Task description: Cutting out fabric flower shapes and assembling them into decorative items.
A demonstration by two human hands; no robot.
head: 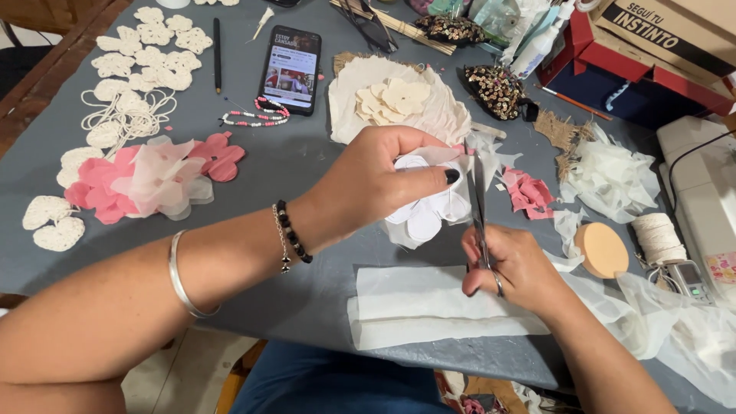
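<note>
- Our left hand (376,180) is closed on a white flower cutout (429,211), thumb on top with its dark nail toward the scissors, fingers curled behind; the petals stick out below and right of the thumb.
- Our right hand (514,268) grips the scissors (478,203) by their handles, fingers through the loops; the blades point up and away from it and meet the cutout's right edge, just beside the left thumb.
- Under the right hand, toward us, lies a folded white strip (414,307) on the grey table (307,161).
- Right of the right hand sit a round tan sponge (602,249) and a spool of twine (659,236), close together.
- Just beyond the scissor tips lie pink scraps (527,192); further out, a pile of cream petals (395,100).
- Beyond the left hand are a bead string (257,115) and a phone (291,69).
- Well left of the left hand lie pink and sheer flowers (149,180), with crocheted hearts (54,222) past them.
</note>
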